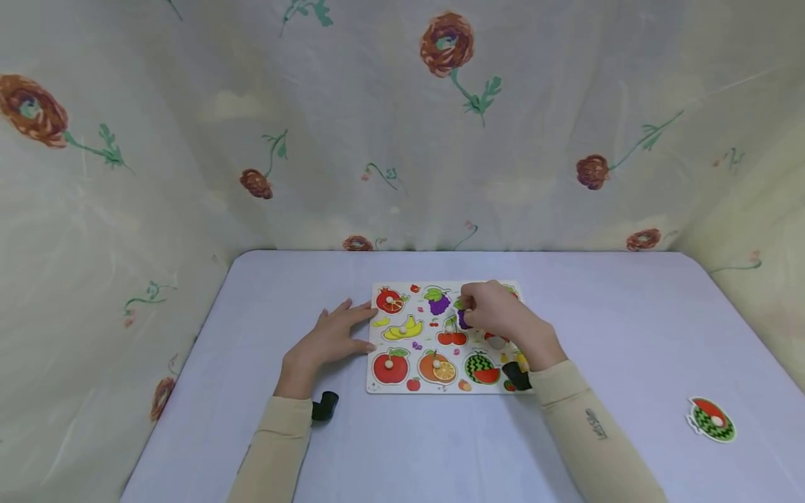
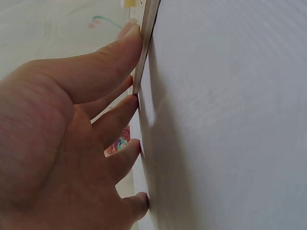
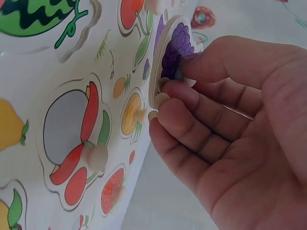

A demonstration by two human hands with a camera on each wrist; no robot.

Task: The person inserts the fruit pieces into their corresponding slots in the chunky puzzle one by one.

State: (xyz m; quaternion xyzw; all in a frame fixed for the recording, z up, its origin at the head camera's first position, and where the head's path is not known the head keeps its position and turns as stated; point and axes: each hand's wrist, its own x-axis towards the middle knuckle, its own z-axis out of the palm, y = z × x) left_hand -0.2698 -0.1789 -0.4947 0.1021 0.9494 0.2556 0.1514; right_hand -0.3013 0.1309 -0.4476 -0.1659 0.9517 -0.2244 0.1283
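Note:
A white wooden fruit puzzle board (image 1: 411,384) lies on the table. Its left edge is touched by the thumb and fingertips of my left hand (image 1: 328,339), whose fingers are spread. In the left wrist view, the thumb rests against the board's side. My right hand (image 1: 501,312) pinches a grape puzzle piece (image 3: 178,48), tilted over the board's upper middle. Just left of it shows the board's printed grape spot (image 1: 437,302), with no knob. Knobbed pieces such as the apple (image 1: 390,368), orange (image 1: 436,368) and bananas (image 1: 402,328) sit in the board.
A loose watermelon piece (image 1: 712,420) with a knob lies on the right side of the table (image 1: 604,314). The board's watermelon spot (image 1: 482,368) shows a printed picture and no knob. A flowered cloth (image 1: 352,105) hangs behind the table and at its sides.

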